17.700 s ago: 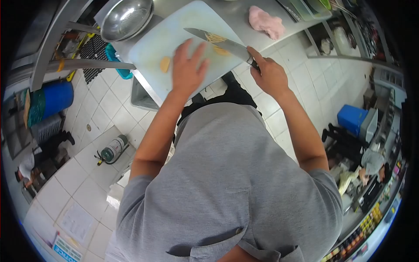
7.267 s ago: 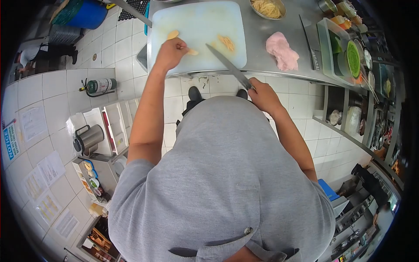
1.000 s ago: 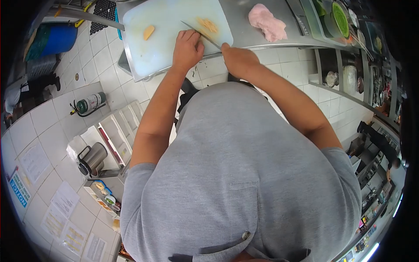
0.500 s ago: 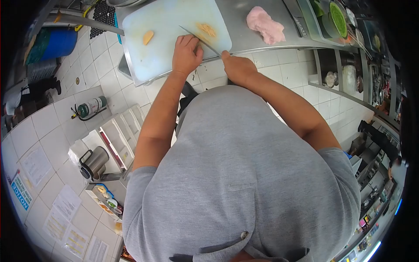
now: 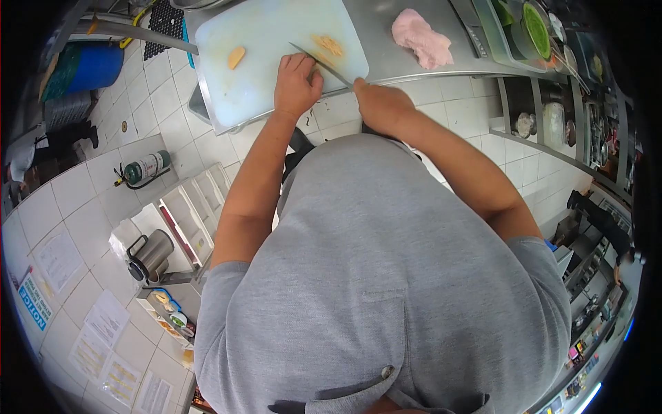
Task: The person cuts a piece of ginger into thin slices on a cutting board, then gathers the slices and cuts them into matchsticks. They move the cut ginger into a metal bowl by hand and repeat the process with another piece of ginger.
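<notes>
A white cutting board lies on the metal counter in front of me. My right hand is closed round the handle of a knife, whose blade points up and left across the board. Beside the blade, my left hand rests on the board with its fingers curled and pressed down; whatever is under the fingertips is hidden. Past the blade sits a small pile of thin pale-yellow strips. A larger pale-yellow piece lies by itself at the left of the board.
A crumpled pink cloth is on the metal counter right of the board. Farther right stands a clear tub near a container of green food. Shelves run below. People are partly visible at both sides.
The knife and my right hand have shifted very slightly to the right. My left hand stays in nearly the same place, and the food on the board looks unchanged.
</notes>
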Tool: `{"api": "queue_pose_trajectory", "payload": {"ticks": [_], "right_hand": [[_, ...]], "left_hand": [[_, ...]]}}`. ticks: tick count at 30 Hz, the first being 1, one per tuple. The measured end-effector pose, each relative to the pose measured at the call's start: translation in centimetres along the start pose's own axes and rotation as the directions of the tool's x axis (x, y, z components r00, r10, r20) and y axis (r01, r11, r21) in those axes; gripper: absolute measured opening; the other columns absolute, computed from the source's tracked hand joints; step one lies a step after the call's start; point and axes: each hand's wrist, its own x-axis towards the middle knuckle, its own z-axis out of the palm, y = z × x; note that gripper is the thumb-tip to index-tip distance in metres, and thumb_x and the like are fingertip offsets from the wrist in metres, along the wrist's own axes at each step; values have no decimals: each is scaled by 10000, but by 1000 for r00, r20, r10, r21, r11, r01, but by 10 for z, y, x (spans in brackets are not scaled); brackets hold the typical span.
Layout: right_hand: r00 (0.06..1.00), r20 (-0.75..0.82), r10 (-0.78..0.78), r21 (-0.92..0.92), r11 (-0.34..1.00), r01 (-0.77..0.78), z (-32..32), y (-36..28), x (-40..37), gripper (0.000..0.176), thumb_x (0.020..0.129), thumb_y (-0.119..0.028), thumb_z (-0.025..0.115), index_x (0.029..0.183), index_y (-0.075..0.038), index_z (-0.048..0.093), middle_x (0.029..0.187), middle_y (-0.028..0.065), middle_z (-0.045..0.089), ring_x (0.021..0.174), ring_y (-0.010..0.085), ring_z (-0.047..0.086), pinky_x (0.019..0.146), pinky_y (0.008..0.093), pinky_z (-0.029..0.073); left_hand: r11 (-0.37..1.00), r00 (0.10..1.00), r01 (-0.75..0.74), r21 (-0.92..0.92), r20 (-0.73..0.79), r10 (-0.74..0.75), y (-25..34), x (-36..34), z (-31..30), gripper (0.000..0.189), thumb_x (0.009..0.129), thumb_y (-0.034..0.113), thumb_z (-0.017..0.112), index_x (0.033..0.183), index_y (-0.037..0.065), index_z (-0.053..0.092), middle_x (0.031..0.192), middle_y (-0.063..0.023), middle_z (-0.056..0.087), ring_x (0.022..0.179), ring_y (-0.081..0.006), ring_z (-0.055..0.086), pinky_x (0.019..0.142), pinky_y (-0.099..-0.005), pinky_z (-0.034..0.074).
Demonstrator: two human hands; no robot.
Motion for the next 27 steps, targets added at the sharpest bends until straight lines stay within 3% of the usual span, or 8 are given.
{"api": "queue_pose_trajectory", "payload": {"ticks": [3,6,7,11,17,20,25,27], "right_hand": [[998,-50,44,57,998,-41,27,4,7,237,1115,-106,489,1270,39,594,1116,286,813,1087,472,808,947,590,624],[999,-36,-1,4,1000,1,17,4,14,243,1115,-100,483,1281,44,585,1111,279,813,1091,466,808,961,596,618],[998,45,32,31,999,-34,-4,-5,3,240,1109,-91,486,1285,41,583,1101,281,814,1072,469,810,950,600,618],[998,-58,17,42,999,-14,34,14,4,249,1105,-93,503,1302,34,587,1108,287,813,1073,476,807,938,600,618],[1000,11,8,30,1000,-8,4,-2,-1,273,1091,-77,503,1330,34,573,1161,305,805,1107,480,801,956,601,616],[999,-30,39,58,998,-38,35,9,4,261,1099,-95,523,1317,33,586,1161,306,806,1110,476,803,947,600,620],[1000,-4,11,17,1000,-11,7,-6,3,228,1088,-65,524,1282,23,605,1106,289,819,1056,475,815,920,597,628],[999,-43,10,36,999,-8,25,2,2,221,1091,-70,528,1276,23,605,1098,291,818,1047,475,816,910,595,631]], "left_hand": [[1000,1000,8,-19,1,-8,3,-2,0,235,876,99,756,1096,17,770,1195,-171,743,1146,-418,652,1025,-507,568],[1000,1000,-6,-13,6,6,3,-8,-1,230,871,94,751,1085,13,771,1180,-172,746,1138,-420,654,1028,-505,567],[1000,1000,4,-10,2,-4,4,-8,-2,228,870,91,749,1082,11,770,1176,-172,747,1136,-421,654,1028,-505,566],[999,1000,-20,-25,-23,20,1,-3,0,234,865,83,745,1085,5,765,1175,-176,748,1132,-423,653,1025,-511,562],[1000,999,5,-29,-36,-6,4,-4,-1,216,861,75,743,1063,3,764,1168,-174,747,1132,-419,653,1015,-512,564],[1000,1000,-8,-21,-28,7,2,-3,0,212,859,73,745,1059,8,767,1165,-168,749,1129,-414,655,1009,-506,568],[1000,1000,8,-10,-4,-8,5,-9,-1,221,848,71,741,1061,17,763,1153,-157,739,1119,-406,647,1014,-505,566],[1000,999,-2,-8,-34,2,2,-1,-1,221,841,69,734,1056,23,756,1143,-151,727,1112,-404,635,1021,-508,561]]}}
